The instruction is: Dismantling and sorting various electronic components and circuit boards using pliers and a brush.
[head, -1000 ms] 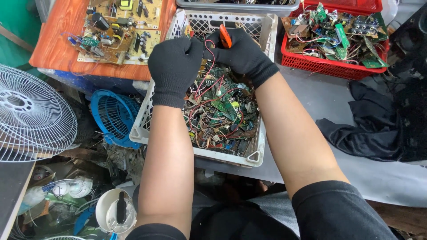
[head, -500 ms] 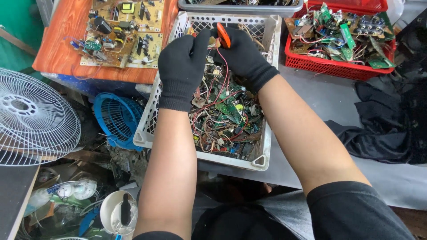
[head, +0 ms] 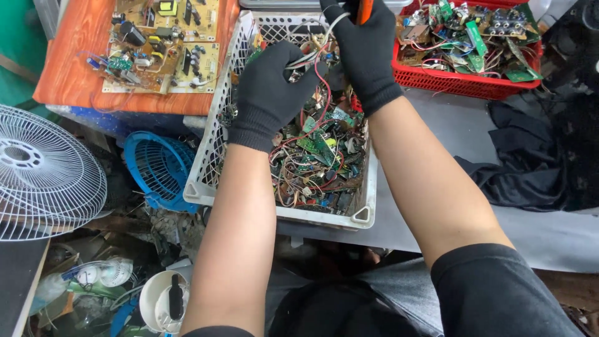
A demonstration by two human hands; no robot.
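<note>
Black-gloved left hand (head: 271,93) pinches tangled wires (head: 312,59); right hand (head: 365,47) grips orange-handled tool (head: 364,9), above white plastic crate (head: 215,143).

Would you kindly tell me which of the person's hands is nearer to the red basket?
Right. The right hand is beside the red basket, near its left wall; the left hand is farther left, over the white crate.

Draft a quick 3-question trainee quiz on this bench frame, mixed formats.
1. True or false: both hands wear black gloves.
2. Which crate lies under the hands? A red, B white, C blue.
3. Fill in: the right hand grips an ___-handled tool.

Key:
1. True; the left hand pinches a bundle of wires.
2. B, the white crate of wires and circuit boards; the red crate sits to its right.
3. Orange.
</note>
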